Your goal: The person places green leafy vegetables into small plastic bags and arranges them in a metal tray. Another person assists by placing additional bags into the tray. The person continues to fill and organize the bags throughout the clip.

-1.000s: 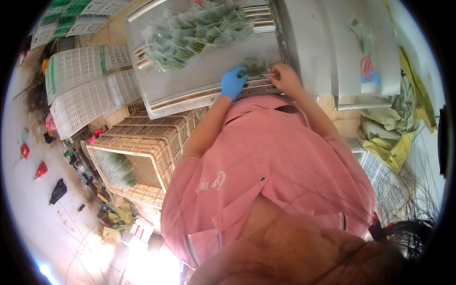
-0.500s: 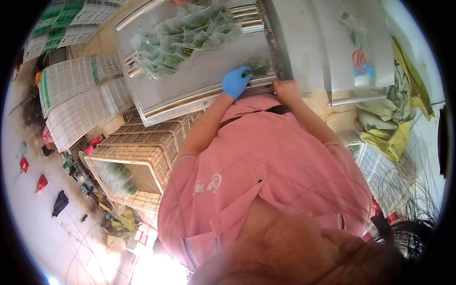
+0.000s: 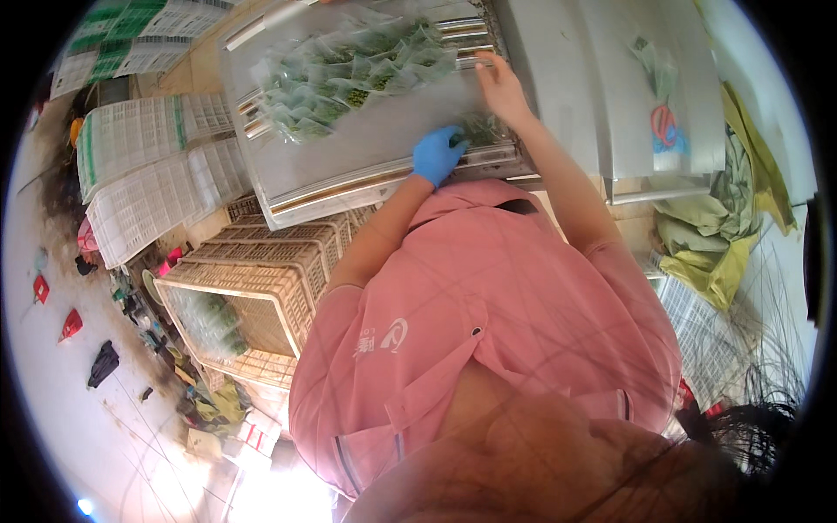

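Metal worktop (image 3: 384, 135), landmark of this entry; left hand (image 3: 438, 157), blue-gloved, at its near edge, fingers curled in narrowly at the left side of one clear bag of greens (image 3: 484, 131); whether they pinched the bag could not be told; said bag lay in the worktop's near right corner; right hand (image 3: 503, 91), bare, over the worktop's right side beyond that bag, loosely opened, fingertips near the ends of the metal strips (image 3: 464, 28); contact with them could not be told.

Heaped bags of greens (image 3: 349, 74), on the worktop's far half; open room, a bare band between heap and near rail (image 3: 349, 191), widest left of the gloved hand; worktop's right edge, beside a grey metal surface (image 3: 558, 87); beige crates (image 3: 253, 261), below the worktop's near left corner.
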`<state>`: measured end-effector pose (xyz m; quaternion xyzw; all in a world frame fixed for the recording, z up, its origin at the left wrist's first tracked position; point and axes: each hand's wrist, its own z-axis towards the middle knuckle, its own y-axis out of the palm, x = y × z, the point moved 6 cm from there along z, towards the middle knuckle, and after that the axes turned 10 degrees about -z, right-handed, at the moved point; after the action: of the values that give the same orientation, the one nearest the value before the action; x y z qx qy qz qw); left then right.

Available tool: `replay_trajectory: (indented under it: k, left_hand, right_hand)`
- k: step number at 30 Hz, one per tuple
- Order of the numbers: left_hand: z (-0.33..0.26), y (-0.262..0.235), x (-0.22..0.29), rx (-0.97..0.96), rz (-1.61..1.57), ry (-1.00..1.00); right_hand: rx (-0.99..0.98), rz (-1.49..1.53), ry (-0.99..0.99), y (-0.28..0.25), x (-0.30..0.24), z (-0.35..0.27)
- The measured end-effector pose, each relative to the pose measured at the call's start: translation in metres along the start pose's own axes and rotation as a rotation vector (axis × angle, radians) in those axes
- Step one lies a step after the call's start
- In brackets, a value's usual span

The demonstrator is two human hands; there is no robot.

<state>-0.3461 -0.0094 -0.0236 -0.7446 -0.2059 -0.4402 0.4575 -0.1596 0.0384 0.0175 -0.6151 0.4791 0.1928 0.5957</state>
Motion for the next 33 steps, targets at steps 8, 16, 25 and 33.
replay_trajectory:
  k: [8, 16, 25, 33]
  left_hand:
    - [0.006, -0.036, -0.060, 0.170, -0.540, -0.294]
    - [0.015, -0.043, -0.039, -0.075, -1.103, -0.469]
    - [-0.031, -0.088, -0.057, 0.266, -0.202, -0.134]
    - [-0.044, -0.094, -0.083, 0.374, -0.038, -0.018]
  right_hand:
    - [-0.252, 0.567, 0.227, 0.040, 0.008, -0.001]
    - [-0.389, 0.495, 0.227, 0.012, 0.035, -0.058]
    - [-0.258, -0.352, -0.384, 0.058, -0.014, -0.089]
    - [-0.385, -0.725, -0.601, 0.097, -0.019, -0.106]
